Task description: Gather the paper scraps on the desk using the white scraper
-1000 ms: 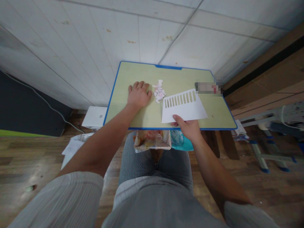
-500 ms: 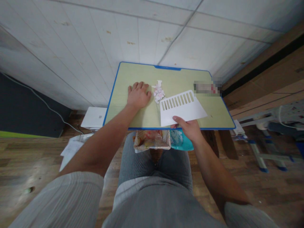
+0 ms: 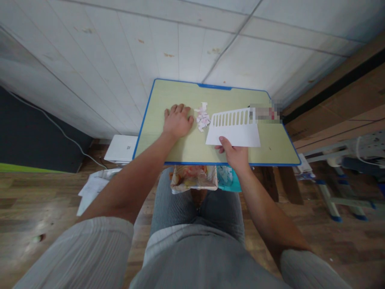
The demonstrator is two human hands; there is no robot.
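Note:
My left hand (image 3: 178,121) lies flat on the pale green tabletop (image 3: 168,93), fingers spread, holding nothing. Just to its right is a small heap of torn pinkish-white paper scraps (image 3: 203,119). My right hand (image 3: 236,155) pinches the near edge of a flat white sheet with a row of long slots (image 3: 234,136), thumb on top and fingers beneath. The sheet is held tilted over the table, slotted edge away from me, to the right of the scraps. I cannot tell whether it is card or plastic.
Below the table's near edge hang a lined bin (image 3: 195,178) and a turquoise container (image 3: 230,180) with scraps inside. A blurred-out item (image 3: 264,112) lies at the table's right. A white panelled wall (image 3: 168,44) stands behind, large cardboard boxes (image 3: 337,96) at right.
My right hand has turned the slotted sheet and shifted it slightly right and away from me, off the scraps' edge. My left hand stays flat in place; the scraps look unmoved.

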